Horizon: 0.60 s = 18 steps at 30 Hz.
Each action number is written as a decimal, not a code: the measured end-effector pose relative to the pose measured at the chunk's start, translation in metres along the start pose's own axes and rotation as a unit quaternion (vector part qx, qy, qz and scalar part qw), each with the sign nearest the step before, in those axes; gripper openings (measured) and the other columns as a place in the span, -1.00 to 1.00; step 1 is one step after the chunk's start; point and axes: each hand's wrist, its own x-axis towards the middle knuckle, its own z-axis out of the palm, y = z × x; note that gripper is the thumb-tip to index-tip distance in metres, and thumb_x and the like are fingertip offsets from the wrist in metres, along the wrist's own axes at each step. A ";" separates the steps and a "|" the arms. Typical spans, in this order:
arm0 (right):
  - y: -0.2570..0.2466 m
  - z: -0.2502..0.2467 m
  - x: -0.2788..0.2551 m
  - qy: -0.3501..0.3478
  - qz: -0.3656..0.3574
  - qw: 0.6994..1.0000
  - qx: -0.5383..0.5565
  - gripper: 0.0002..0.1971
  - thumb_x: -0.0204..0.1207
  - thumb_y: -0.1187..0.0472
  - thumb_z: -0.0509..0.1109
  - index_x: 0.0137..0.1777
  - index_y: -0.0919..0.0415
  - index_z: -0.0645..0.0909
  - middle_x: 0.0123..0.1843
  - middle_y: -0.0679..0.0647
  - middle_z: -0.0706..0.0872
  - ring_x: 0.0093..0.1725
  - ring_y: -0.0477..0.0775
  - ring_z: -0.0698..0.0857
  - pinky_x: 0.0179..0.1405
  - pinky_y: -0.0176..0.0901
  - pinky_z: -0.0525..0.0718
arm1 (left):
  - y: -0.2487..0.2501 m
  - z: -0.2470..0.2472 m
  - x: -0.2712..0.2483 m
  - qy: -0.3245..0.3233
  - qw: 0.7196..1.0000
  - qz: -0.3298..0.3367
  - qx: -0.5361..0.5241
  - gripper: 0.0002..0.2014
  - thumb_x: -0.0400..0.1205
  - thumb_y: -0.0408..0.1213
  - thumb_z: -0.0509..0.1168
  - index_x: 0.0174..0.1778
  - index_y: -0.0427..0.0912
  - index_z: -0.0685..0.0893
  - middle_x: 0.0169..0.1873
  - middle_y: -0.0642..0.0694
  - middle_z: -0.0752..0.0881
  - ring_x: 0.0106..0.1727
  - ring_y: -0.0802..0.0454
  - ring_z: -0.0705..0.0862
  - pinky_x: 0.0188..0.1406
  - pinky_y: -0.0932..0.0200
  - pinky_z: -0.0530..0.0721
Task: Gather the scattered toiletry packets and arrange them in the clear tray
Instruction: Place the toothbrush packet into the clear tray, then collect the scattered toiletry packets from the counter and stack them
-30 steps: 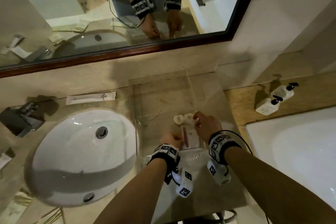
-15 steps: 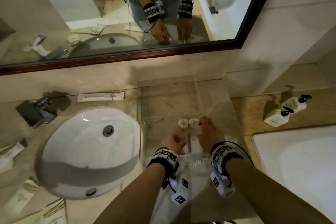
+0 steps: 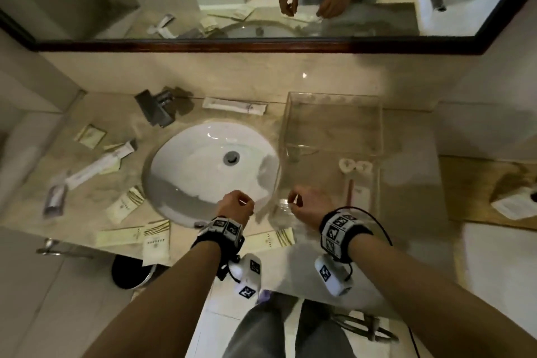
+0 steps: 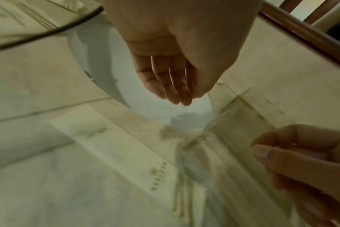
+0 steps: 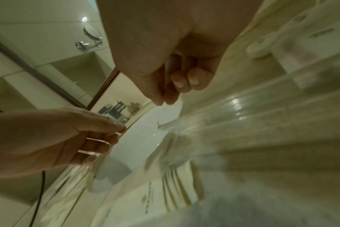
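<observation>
The clear tray [image 3: 334, 96] stands right of the sink. In its near part lie two small white round items [image 3: 356, 167] and a flat packet with a pink stick [image 3: 356, 193]. My left hand [image 3: 236, 203] hovers over the sink's front rim, fingers relaxed and empty [image 4: 175, 86]. My right hand [image 3: 305, 203] hangs at the tray's near left corner, loosely curled and empty [image 5: 175, 86]. Loose packets lie around: a long white one [image 3: 234, 106] behind the sink, a long white one [image 3: 100, 164] and cream sachets [image 3: 91, 135] on the left, several along the front edge [image 3: 157, 244].
The white sink [image 3: 209, 174] fills the counter's middle, with the faucet [image 3: 157, 107] behind it. A grey tube [image 3: 55, 197] lies far left. A soap bottle [image 3: 517, 203] stands at the right. A black bin [image 3: 130, 270] sits below the counter edge.
Both hands have let go of the packet in the tray and drawn back toward me and to the left. My view has swung left, so more of the counter shows.
</observation>
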 end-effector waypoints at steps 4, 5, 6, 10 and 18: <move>-0.009 0.020 -0.012 -0.010 -0.006 0.999 -0.038 -0.91 0.47 0.14 0.35 -0.11 0.04 0.69 -0.05 0.04 0.78 -0.04 0.06 0.71 -0.07 -0.16 0.64 | -0.033 -0.009 -0.007 -0.021 0.998 0.018 0.055 -0.96 0.57 -0.25 0.35 -0.15 -0.12 0.65 -0.11 -0.18 0.78 -0.05 -0.15 0.74 -0.03 0.09 0.69; -0.011 0.026 -0.016 -0.019 -0.006 0.999 -0.046 -0.91 0.47 0.13 0.37 -0.11 0.04 0.70 -0.05 0.05 0.79 -0.05 0.06 0.71 -0.05 -0.15 0.65 | -0.041 -0.010 -0.008 -0.031 0.995 0.034 0.087 -0.92 0.56 -0.23 0.37 -0.08 -0.13 0.68 -0.07 -0.15 0.77 -0.04 -0.10 0.71 -0.04 0.16 0.63; -0.012 0.030 -0.019 -0.025 -0.002 0.998 -0.053 -0.91 0.48 0.12 0.37 -0.10 0.04 0.70 -0.04 0.06 0.78 -0.05 0.06 0.70 -0.03 -0.13 0.66 | -0.046 -0.009 -0.010 -0.044 0.990 0.054 0.122 -0.85 0.56 -0.21 0.39 -0.01 -0.14 0.71 -0.02 -0.13 0.77 -0.01 -0.07 0.70 -0.03 0.21 0.58; -0.016 0.054 -0.035 -0.013 0.043 0.999 -0.013 -0.87 0.54 0.18 0.40 0.05 0.11 0.70 0.03 0.07 0.77 -0.06 0.01 0.67 -0.03 -0.14 0.66 | -0.074 -0.003 -0.013 -0.134 0.951 0.137 0.243 -0.55 0.45 -0.05 0.51 0.21 -0.10 0.64 0.18 -0.13 0.63 0.20 -0.12 0.64 0.24 0.07 0.61; -0.026 0.088 -0.052 0.027 0.105 0.994 -0.005 -0.72 0.61 0.18 0.24 0.30 0.12 0.53 0.09 0.19 0.76 0.06 0.25 0.73 0.13 0.06 0.68 | -0.097 0.007 -0.010 -0.111 0.905 0.235 0.337 -0.53 0.45 -0.07 0.48 0.22 -0.11 0.53 0.18 -0.17 0.56 0.18 -0.19 0.58 0.17 -0.03 0.60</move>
